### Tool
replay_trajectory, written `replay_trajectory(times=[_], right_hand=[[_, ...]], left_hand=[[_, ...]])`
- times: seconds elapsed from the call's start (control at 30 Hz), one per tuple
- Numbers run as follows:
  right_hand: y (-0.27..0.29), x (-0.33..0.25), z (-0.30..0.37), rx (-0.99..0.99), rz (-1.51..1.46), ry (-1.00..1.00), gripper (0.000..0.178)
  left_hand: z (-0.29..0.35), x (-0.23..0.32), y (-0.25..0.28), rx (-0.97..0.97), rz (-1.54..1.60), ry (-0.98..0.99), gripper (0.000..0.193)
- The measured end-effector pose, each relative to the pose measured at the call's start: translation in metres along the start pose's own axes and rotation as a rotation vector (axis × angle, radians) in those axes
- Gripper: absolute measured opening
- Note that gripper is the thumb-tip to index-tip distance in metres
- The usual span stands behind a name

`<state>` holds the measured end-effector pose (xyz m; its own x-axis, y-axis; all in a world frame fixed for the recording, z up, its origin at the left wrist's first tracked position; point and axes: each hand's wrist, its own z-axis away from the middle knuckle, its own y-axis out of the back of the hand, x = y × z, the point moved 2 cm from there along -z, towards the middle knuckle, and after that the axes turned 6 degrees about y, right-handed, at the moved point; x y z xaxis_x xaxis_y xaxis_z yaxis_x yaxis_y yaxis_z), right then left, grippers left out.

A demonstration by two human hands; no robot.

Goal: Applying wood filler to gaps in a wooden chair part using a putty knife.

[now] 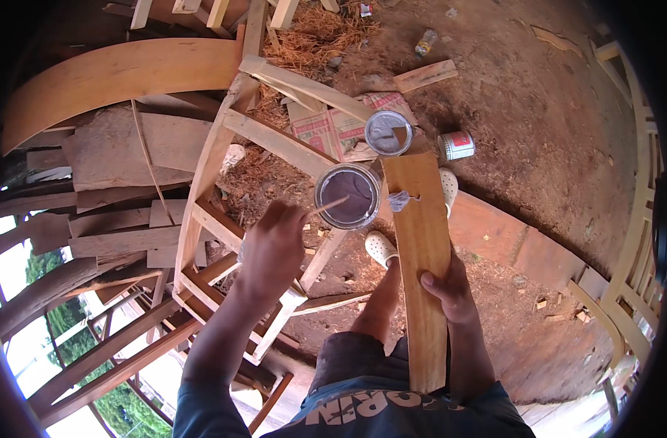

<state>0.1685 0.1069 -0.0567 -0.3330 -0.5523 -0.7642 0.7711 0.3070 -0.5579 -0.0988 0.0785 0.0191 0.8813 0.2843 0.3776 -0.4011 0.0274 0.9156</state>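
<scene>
My left hand (274, 239) is closed around a thin wooden stick (326, 206). The stick's tip reaches over or into an open round can (322, 179) of greyish paste (341, 193); whether it touches the paste I cannot tell. With my right hand (452, 293) I grip the edge of a long flat wooden board (421, 248), thumb on its upper face. A pale grey dab of paste (401, 201) lies near the board's far end. Just beyond the can is a round, paste-smeared lid (387, 133) with a brown piece on it.
A wooden frame (209, 160) stands at the left, with stacked planks (136, 146) behind it. On the dirt floor are flattened cardboard (341, 128), a white-and-red tin (457, 145), a plastic bottle (425, 44), a wood offcut (425, 75) and shavings (319, 44). More wooden framing (640, 219) curves along the right.
</scene>
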Motion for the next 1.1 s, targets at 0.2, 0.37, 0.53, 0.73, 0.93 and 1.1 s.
replay_trajectory(times=[0.2, 0.37, 0.53, 0.73, 0.93, 1.1], right_hand=[[0.004, 0.008, 0.009, 0.057, -0.036, -0.094, 0.061], [0.01, 0.017, 0.012, 0.076, 0.093, -0.037, 0.056], [0.021, 0.027, 0.015, 0.041, 0.038, -0.104, 0.053], [0.013, 0.027, 0.01, 0.069, 0.06, -0.127, 0.052], [0.005, 0.032, 0.004, 0.098, 0.244, -0.143, 0.049], [-0.017, 0.023, -0.006, 0.062, 0.4, -0.098, 0.048]], left_hand=[[-0.05, 0.017, -0.054, -0.229, -0.462, 0.042, 0.006], [-0.057, 0.011, -0.077, -0.388, -0.331, 0.072, 0.008], [-0.058, 0.003, -0.057, -0.454, -0.09, 0.263, 0.008], [-0.038, -0.05, -0.028, -0.342, 0.208, 0.413, 0.009], [-0.015, -0.063, 0.005, -0.279, 0.557, 0.611, 0.008], [-0.008, -0.039, 0.046, -0.223, 0.647, 0.556, 0.007]])
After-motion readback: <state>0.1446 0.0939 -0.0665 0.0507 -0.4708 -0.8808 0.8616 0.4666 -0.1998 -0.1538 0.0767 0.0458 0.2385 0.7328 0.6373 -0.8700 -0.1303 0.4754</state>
